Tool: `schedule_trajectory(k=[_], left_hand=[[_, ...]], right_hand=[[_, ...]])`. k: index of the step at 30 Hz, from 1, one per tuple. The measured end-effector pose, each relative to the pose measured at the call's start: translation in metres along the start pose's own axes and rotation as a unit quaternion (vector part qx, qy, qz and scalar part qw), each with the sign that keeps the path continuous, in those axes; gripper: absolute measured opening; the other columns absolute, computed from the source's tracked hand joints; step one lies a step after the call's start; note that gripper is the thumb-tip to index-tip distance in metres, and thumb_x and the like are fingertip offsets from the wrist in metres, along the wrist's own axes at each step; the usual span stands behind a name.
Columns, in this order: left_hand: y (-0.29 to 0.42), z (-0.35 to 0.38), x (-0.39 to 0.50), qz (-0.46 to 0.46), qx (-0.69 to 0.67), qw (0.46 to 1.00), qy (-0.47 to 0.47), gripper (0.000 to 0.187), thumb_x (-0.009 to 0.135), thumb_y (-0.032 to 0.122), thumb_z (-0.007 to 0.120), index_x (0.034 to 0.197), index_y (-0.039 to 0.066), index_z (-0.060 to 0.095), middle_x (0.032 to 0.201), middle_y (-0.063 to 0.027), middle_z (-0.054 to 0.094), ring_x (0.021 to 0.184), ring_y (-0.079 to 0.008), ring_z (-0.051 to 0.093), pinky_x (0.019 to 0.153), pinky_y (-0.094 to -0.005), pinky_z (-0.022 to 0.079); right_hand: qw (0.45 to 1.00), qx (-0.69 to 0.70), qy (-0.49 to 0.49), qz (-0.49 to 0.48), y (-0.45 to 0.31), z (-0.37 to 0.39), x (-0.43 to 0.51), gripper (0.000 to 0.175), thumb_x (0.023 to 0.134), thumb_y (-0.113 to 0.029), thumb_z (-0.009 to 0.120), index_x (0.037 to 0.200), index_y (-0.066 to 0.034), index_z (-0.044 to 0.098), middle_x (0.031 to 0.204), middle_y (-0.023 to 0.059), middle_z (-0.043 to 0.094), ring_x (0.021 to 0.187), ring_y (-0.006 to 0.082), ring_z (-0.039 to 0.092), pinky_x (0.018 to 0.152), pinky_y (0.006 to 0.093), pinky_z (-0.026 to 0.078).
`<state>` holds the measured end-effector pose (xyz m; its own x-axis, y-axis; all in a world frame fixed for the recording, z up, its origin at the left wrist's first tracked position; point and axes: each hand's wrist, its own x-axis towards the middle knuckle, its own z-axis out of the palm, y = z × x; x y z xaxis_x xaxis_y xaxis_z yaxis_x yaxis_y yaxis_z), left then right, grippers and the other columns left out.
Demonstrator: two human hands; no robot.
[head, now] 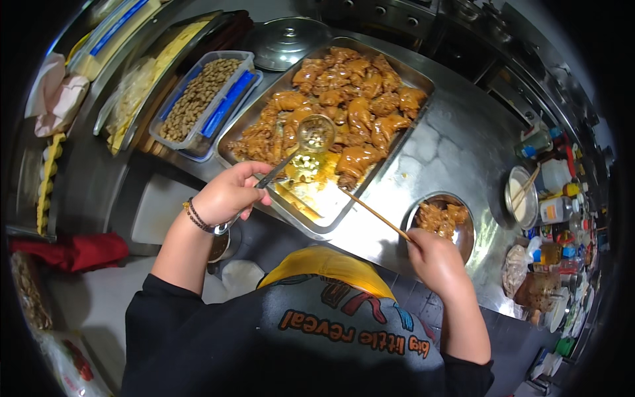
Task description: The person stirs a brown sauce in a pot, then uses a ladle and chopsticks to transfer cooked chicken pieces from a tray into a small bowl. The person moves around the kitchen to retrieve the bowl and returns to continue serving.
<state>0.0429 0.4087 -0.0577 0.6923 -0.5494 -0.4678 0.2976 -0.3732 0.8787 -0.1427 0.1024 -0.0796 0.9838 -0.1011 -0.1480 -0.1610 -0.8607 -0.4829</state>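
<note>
My left hand (230, 192) grips the handle of a metal strainer ladle (316, 133). Its round bowl hangs over a large stainless steel tray (325, 229), and nothing solid shows in it. Glossy brown braised meat pieces (359, 119), apparently pig's trotters, fill most of the tray; the near corner holds only thin oily liquid. Wooden chopsticks (375, 212) are in my right hand (436, 258), their tips at the lower end of a meat piece (354, 161) at the tray's near right. Just beyond that hand stands a metal bowl (466, 243) with smaller brown meat pieces (439, 218).
Left of the tray is a plastic container (243, 57) of peanuts (201, 97), with a round metal lid (287, 42) behind it. At right, a bowl (516, 193) of pale liquid holds chopsticks, among several bottles (555, 211). The steel table's front edge runs before my body.
</note>
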Motion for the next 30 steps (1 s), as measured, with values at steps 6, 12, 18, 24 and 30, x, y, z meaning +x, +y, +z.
schedule_trajectory(k=[6, 12, 18, 24, 30], left_hand=[[-0.040, -0.055, -0.018, -0.040, -0.017, 0.998, 0.042, 0.036, 0.080, -0.002, 0.048, 0.115, -0.003, 0.041, 0.077, -0.0087, 0.062, 0.044, -0.0042, 0.047, 0.043, -0.0159, 0.038], [-0.064, -0.101, -0.029, -0.025, -0.078, 0.990, 0.114, 0.025, 0.080, 0.000, 0.050, 0.104, 0.001, 0.042, 0.075, -0.0094, 0.061, 0.046, -0.0077, 0.049, 0.043, -0.0185, 0.038], [-0.072, -0.128, -0.031, -0.010, -0.125, 0.982, 0.140, 0.024, 0.080, 0.001, 0.052, 0.101, 0.005, 0.041, 0.075, -0.0086, 0.061, 0.046, -0.0080, 0.049, 0.042, -0.0196, 0.037], [-0.084, -0.132, -0.020, -0.065, -0.061, 0.983, 0.161, 0.023, 0.079, 0.000, 0.052, 0.099, 0.005, 0.042, 0.074, -0.0058, 0.058, 0.053, -0.0090, 0.052, 0.043, -0.0198, 0.039], [-0.085, -0.127, -0.010, -0.034, 0.048, 0.990, 0.129, 0.020, 0.078, 0.000, 0.053, 0.097, 0.002, 0.045, 0.067, -0.0001, 0.050, 0.061, -0.0082, 0.055, 0.045, -0.0212, 0.042]], right_hand=[[0.991, -0.098, -0.049, -0.075, -0.056, 0.056, 0.093, 0.014, 0.076, -0.009, 0.048, 0.083, -0.0023, 0.057, 0.078, 0.0179, 0.062, 0.074, 0.0331, 0.061, 0.066, 0.0409, 0.049], [0.992, -0.124, -0.006, -0.036, -0.088, 0.081, 0.136, 0.014, 0.078, -0.010, 0.049, 0.087, -0.0046, 0.059, 0.074, 0.0196, 0.061, 0.072, 0.0351, 0.060, 0.064, 0.0438, 0.048], [0.985, -0.165, 0.001, -0.054, -0.123, 0.085, 0.183, 0.013, 0.077, -0.007, 0.047, 0.082, -0.0033, 0.058, 0.075, 0.0194, 0.062, 0.072, 0.0354, 0.061, 0.063, 0.0446, 0.048], [0.969, -0.214, -0.109, -0.057, -0.140, 0.079, 0.202, 0.022, 0.079, -0.008, 0.044, 0.092, -0.0057, 0.062, 0.081, 0.0183, 0.064, 0.078, 0.0339, 0.062, 0.068, 0.0428, 0.050], [0.959, -0.236, -0.148, -0.057, -0.133, 0.054, 0.174, 0.022, 0.080, -0.012, 0.044, 0.089, -0.0069, 0.064, 0.077, 0.0178, 0.063, 0.074, 0.0338, 0.061, 0.065, 0.0437, 0.049]])
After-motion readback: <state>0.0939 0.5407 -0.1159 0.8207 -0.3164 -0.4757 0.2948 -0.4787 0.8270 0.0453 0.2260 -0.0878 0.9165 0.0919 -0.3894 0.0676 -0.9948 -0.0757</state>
